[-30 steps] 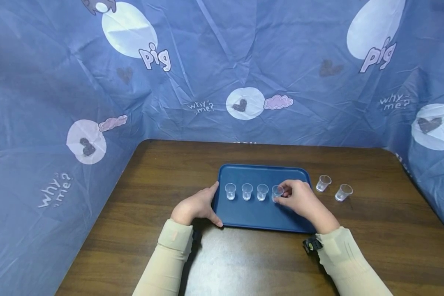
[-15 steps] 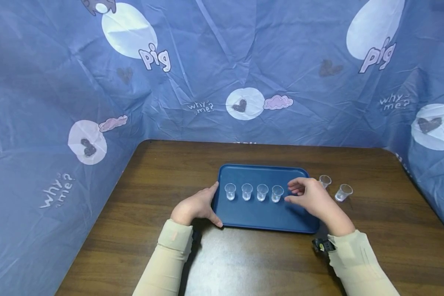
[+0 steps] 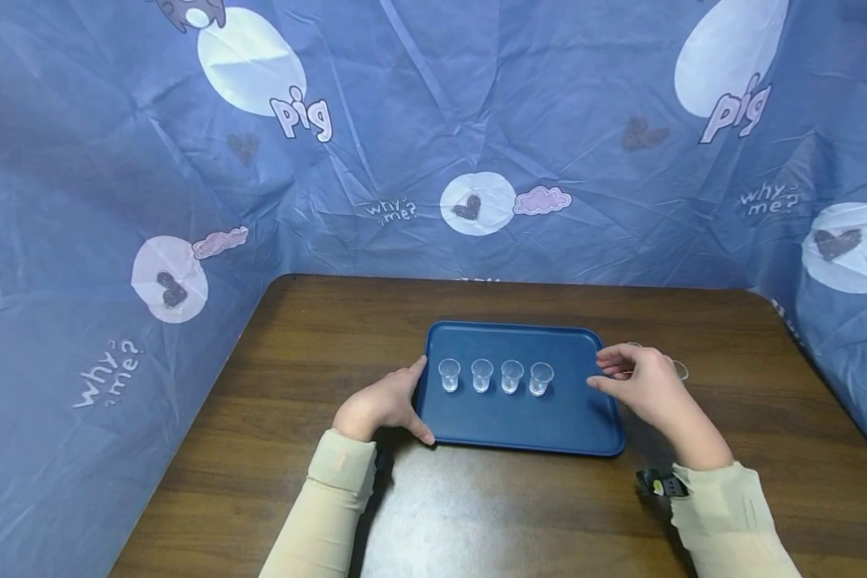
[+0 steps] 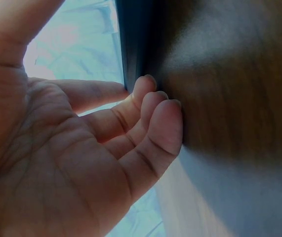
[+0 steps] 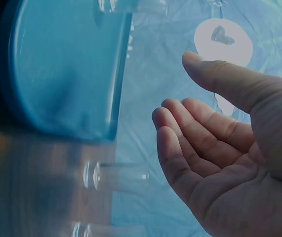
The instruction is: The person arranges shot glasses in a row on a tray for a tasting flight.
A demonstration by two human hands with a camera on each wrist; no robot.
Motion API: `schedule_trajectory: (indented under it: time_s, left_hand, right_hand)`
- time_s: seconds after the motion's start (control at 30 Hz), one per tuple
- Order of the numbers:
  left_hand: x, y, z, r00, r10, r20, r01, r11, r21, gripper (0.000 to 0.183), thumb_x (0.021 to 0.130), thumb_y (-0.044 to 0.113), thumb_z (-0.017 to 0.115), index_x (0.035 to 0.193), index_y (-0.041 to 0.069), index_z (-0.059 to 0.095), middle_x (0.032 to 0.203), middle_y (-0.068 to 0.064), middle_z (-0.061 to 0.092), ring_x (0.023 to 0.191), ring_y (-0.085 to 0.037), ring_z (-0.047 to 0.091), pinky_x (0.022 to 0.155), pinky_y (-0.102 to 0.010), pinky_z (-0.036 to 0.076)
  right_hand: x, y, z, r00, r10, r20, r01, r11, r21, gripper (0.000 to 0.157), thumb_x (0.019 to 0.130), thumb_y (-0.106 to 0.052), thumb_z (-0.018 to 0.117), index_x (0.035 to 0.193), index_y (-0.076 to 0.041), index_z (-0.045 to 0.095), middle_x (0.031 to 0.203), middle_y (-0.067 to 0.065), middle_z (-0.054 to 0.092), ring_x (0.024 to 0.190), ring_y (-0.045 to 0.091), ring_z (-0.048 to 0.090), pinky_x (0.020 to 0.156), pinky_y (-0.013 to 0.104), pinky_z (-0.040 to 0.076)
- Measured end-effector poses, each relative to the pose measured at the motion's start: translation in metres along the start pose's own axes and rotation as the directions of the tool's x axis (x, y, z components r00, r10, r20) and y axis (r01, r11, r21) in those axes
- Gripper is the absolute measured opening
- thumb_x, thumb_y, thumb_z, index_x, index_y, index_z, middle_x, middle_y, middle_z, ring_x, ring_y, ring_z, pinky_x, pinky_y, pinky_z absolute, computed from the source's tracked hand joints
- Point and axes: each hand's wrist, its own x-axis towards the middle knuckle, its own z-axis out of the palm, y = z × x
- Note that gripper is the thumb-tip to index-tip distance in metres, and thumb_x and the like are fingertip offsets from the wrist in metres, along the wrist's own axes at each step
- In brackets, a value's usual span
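My left hand [image 3: 384, 404] rests against the left edge of a blue tray [image 3: 520, 425], thumb and forefinger spread along its rim. In the left wrist view the other fingers bend loosely beside the tray wall [image 4: 131, 44]. Several small clear plastic cups stand upright in a row on the tray, from the leftmost cup [image 3: 449, 376] to the rightmost cup [image 3: 540, 379]. Over the tray's right edge is my right hand [image 3: 650, 389], fingers apart and holding nothing. Two more clear cups are mostly hidden behind it; in the right wrist view one cup [image 5: 123, 177] stands beside the tray.
The tray lies on a brown wooden table [image 3: 332, 321]. A blue printed cloth [image 3: 376, 160] hangs behind the table and along its sides. Each wrist wears a black strap; the right one [image 3: 661, 483] shows clearly.
My right hand has let go of the rightmost cup in the row and moved right, toward the two cups beside the tray. The left hand has stayed at the tray's edge.
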Motion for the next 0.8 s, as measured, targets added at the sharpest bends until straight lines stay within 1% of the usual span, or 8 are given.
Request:
schedule_trajectory:
  time_s: [0.17,0.27,0.43,0.53,0.73,0.8]
  left_hand:
    - [0.000,0.000,0.000,1.000,-0.001,0.001,0.001,1.000,0.002,0.138,0.062,0.033,0.101,0.163,0.004,0.012,0.160,-0.023,0.031,0.145,-0.034,0.032,0.114,-0.046,0.031]
    - [-0.001,-0.001,0.000,1.000,-0.005,0.001,0.005,1.000,0.001,0.138,0.062,0.033,0.101,0.163,0.005,0.012,0.160,-0.023,0.031,0.145,-0.034,0.032,0.114,-0.047,0.031]
    - [-0.001,0.000,0.000,1.000,-0.008,0.000,0.008,1.000,0.006,0.137,0.062,0.034,0.101,0.163,0.005,0.013,0.159,-0.023,0.031,0.145,-0.035,0.032,0.114,-0.047,0.032]
    - [0.000,0.000,0.000,1.000,-0.005,0.000,0.005,1.000,0.011,0.137,0.062,0.034,0.101,0.163,0.005,0.014,0.160,-0.023,0.031,0.145,-0.035,0.032,0.114,-0.047,0.031]
    - [0.000,0.001,0.000,1.000,-0.004,-0.002,0.004,1.000,0.014,0.137,0.062,0.034,0.101,0.163,0.004,0.013,0.159,-0.023,0.032,0.145,-0.035,0.032,0.113,-0.048,0.032]
    - [0.000,0.001,0.000,1.000,-0.003,-0.004,0.003,1.000,0.013,0.137,0.062,0.034,0.101,0.163,0.004,0.014,0.159,-0.023,0.032,0.145,-0.035,0.033,0.113,-0.048,0.032]
  right_hand:
    - [-0.004,0.006,-0.009,0.999,0.012,-0.034,-0.013,1.000,-0.020,0.039,0.089,-0.016,0.082,0.117,0.008,0.068,0.107,0.021,0.071,0.093,0.031,0.069,0.077,0.044,0.058]
    - [-0.006,0.008,-0.014,0.999,0.015,-0.052,-0.016,1.000,-0.014,0.040,0.089,-0.017,0.082,0.117,0.008,0.069,0.108,0.022,0.071,0.093,0.031,0.070,0.076,0.040,0.058]
    - [-0.010,0.012,-0.023,0.997,0.017,-0.076,-0.018,1.000,-0.017,0.039,0.090,-0.017,0.081,0.118,0.007,0.069,0.107,0.021,0.072,0.093,0.031,0.070,0.072,0.027,0.056]
    - [-0.012,0.016,-0.027,0.996,0.007,-0.092,-0.010,1.000,-0.030,0.039,0.090,-0.017,0.081,0.118,0.007,0.070,0.104,0.020,0.072,0.091,0.030,0.070,0.069,0.022,0.054]
    - [-0.015,0.023,-0.036,0.987,-0.014,-0.158,0.007,0.999,-0.042,0.037,0.086,-0.015,0.085,0.112,0.007,0.071,0.097,0.019,0.074,0.084,0.027,0.071,0.063,0.019,0.053]
    - [-0.016,0.025,-0.039,0.984,-0.019,-0.176,0.012,0.999,-0.041,0.037,0.085,-0.014,0.086,0.111,0.007,0.071,0.097,0.019,0.074,0.081,0.022,0.071,0.062,0.017,0.052]
